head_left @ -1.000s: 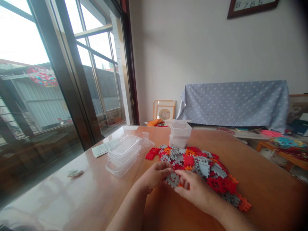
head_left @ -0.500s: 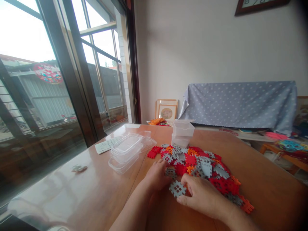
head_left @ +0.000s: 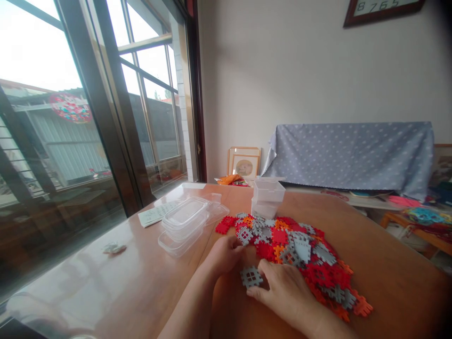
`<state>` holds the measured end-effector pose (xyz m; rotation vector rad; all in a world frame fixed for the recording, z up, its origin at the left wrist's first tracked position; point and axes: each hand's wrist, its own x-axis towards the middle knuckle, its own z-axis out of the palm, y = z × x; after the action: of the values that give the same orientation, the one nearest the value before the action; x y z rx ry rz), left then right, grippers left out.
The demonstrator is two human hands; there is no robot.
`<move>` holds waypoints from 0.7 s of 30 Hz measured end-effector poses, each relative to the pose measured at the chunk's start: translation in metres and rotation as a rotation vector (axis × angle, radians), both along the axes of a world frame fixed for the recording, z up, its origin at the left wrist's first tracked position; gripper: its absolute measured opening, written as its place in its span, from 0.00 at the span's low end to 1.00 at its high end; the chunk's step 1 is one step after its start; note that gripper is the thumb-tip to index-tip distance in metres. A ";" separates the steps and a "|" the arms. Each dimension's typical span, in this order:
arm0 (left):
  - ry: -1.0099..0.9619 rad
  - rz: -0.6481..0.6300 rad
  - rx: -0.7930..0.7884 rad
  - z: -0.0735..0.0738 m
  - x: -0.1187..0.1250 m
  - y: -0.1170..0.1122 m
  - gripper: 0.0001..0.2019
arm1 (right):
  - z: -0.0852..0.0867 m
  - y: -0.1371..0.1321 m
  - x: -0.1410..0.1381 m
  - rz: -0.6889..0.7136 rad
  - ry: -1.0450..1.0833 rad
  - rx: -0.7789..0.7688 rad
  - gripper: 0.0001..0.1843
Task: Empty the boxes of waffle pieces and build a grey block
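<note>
Left hand (head_left: 226,254) half-curled at the near edge of a heap of red, orange and grey interlocking plastic tiles (head_left: 300,263), fingers loosely together and resting on the tabletop, nothing visible in its hold. Right hand (head_left: 282,293) low over the table, fingers arched and slightly parted, thumb and forefinger at a single grey waffle tile (head_left: 251,277) lying flat just off the heap, between the two hands; firm hold or light touch impossible to tell from this view. Just beyond the heap, two clear square plastic tubs (head_left: 267,197), one stacked on the other. To the left, a stack of clear plastic containers (head_left: 183,221) beside a clear lid (head_left: 215,212), with a paper slip (head_left: 155,214) farther along the wooden table (head_left: 388,268). Nearer the glass, a small crumpled scrap (head_left: 114,248). In the background, a framed picture (head_left: 244,165) leaning against a white wall, a blue polka-dot cloth (head_left: 353,155) draped over furniture, and a tall dark-framed window (head_left: 141,94) at left.
</note>
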<state>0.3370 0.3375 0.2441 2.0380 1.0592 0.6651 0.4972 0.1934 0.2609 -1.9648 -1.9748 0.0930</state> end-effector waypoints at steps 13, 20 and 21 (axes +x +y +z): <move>-0.261 -0.078 -0.241 0.022 -0.003 -0.007 0.19 | -0.008 0.011 0.024 -0.002 0.255 0.098 0.25; -0.397 -0.255 -0.498 0.034 -0.004 -0.020 0.21 | -0.013 0.012 0.022 0.079 0.328 0.123 0.32; -0.389 -0.259 -0.511 0.033 -0.005 -0.019 0.21 | -0.013 0.012 0.022 0.083 0.332 0.121 0.30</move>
<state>0.3324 0.3181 0.2767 1.4900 0.6397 0.5546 0.5188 0.2054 0.2484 -1.6686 -1.7989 0.2934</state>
